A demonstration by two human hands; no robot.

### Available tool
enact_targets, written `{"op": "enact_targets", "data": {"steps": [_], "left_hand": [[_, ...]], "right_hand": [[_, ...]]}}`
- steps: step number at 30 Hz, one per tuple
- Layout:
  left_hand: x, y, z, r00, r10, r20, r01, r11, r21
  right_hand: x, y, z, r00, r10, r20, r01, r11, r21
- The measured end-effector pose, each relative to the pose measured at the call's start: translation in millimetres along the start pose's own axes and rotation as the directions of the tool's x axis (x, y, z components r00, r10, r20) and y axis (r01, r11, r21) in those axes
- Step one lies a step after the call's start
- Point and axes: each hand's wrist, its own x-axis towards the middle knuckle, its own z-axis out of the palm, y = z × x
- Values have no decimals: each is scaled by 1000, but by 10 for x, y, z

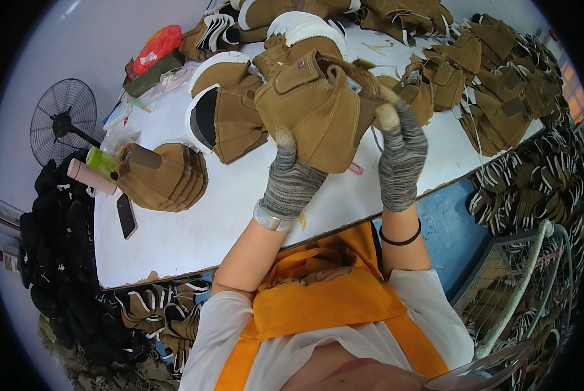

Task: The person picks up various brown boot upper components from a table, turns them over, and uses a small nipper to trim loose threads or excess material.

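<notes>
A brown shoe upper [314, 120] with stitched seams is held up above the white table. My left hand [293, 182], in a grey knitted glove, grips its lower left edge with the thumb on the near face; the other fingers are hidden behind it. At the upper's right edge, my gloved right hand [401, 153] pinches the brown material between thumb and fingers. Just behind and to the left lie more brown uppers [238, 120] with white and black linings. Whether the held piece touches those behind it, I cannot tell.
On the white table [174, 251] are a stack of brown uppers [165, 179], a phone [127, 217], a pink bottle [91, 177] and a box [150, 79] with a red bag. More uppers [500, 114] pile up at right. A fan [62, 122] and wire cart [500, 280] flank the table.
</notes>
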Motion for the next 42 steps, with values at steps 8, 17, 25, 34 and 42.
{"op": "enact_targets", "data": {"steps": [8, 17, 25, 34, 42], "left_hand": [[-72, -99, -180, 998, -17, -62, 20, 999, 49], [-92, -192, -131, 995, -35, -89, 38, 999, 32], [-12, -263, 34, 1000, 22, 13, -25, 967, 252], [-73, -122, -267, 998, 57, -16, -32, 742, 670], [-100, -138, -237, 999, 1, 48, -6, 994, 109]], "right_hand": [[38, -245, -106, 915, -402, 33, 394, 874, -282], [-36, -208, -281, 977, -176, -117, 149, 966, -210], [-126, -367, -361, 960, 262, 102, -263, 965, -8], [-122, -94, -463, 886, 295, 357, -319, 948, 10], [-249, -128, 68, 925, 230, 301, -356, 802, 480]]}}
